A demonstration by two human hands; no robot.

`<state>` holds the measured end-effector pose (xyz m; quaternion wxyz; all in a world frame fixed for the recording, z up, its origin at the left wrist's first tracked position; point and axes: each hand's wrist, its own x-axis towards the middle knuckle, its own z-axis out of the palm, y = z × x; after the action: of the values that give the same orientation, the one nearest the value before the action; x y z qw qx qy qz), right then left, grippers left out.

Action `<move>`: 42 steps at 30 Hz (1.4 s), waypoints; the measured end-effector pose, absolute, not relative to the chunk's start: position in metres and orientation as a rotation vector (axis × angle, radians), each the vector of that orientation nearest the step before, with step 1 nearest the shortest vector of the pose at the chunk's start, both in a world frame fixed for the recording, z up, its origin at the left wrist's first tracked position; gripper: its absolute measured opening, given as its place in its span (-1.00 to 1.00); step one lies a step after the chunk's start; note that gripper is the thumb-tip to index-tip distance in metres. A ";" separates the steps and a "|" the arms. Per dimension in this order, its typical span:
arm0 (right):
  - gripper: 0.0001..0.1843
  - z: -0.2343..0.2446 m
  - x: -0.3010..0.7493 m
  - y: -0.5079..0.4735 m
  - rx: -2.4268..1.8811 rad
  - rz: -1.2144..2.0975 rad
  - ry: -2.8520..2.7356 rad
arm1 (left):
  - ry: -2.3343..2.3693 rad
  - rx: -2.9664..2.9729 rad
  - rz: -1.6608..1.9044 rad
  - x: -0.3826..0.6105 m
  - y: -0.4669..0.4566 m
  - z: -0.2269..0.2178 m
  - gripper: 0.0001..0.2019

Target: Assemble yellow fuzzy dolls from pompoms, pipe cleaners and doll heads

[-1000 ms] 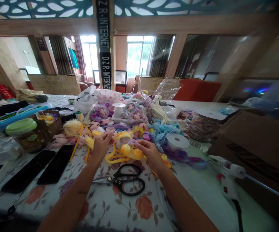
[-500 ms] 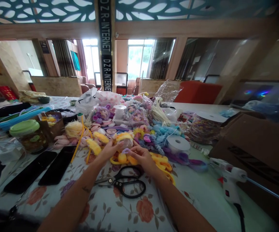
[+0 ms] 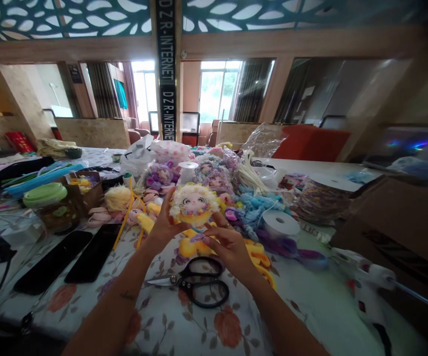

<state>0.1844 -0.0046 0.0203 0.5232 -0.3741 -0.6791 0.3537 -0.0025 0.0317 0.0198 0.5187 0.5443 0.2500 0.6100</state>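
My left hand (image 3: 164,225) grips a small doll head (image 3: 194,203) with pale curly hair and a painted face, holding it upright above the table. My right hand (image 3: 226,244) is closed in a pinch just under the doll's chin, on a small purple piece (image 3: 198,238) next to its yellow body (image 3: 189,245). Yellow fuzzy pipe cleaners (image 3: 259,257) trail from under my right hand. Black scissors (image 3: 199,284) lie on the floral tablecloth (image 3: 169,321) right below both hands.
A white glue gun (image 3: 365,284) lies at right beside a cardboard box (image 3: 403,222). Two black phones (image 3: 69,259) lie at left. A green-lidded jar (image 3: 47,205), a white ribbon spool (image 3: 282,225) and a heap of doll heads and trims (image 3: 214,180) crowd the back.
The doll head was lifted from the pile and turned so its face points at me. Both hands rose with it. The camera tilted slightly.
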 end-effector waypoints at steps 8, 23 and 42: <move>-0.86 0.021 0.182 -0.003 -0.863 0.850 -1.532 | 0.634 1.257 1.374 0.010 0.032 0.009 -0.49; -0.82 0.011 0.183 0.002 -0.908 0.741 -1.617 | 0.576 0.946 1.150 0.013 0.023 0.019 -0.65; -0.83 0.007 0.171 -0.004 -0.956 0.765 -1.366 | 0.557 0.804 1.065 0.021 0.022 0.011 -0.64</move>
<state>0.1711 -0.0036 0.0066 0.6079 -0.4138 -0.5913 0.3310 0.0215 0.0218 0.0113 0.7499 0.3679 0.2548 0.4872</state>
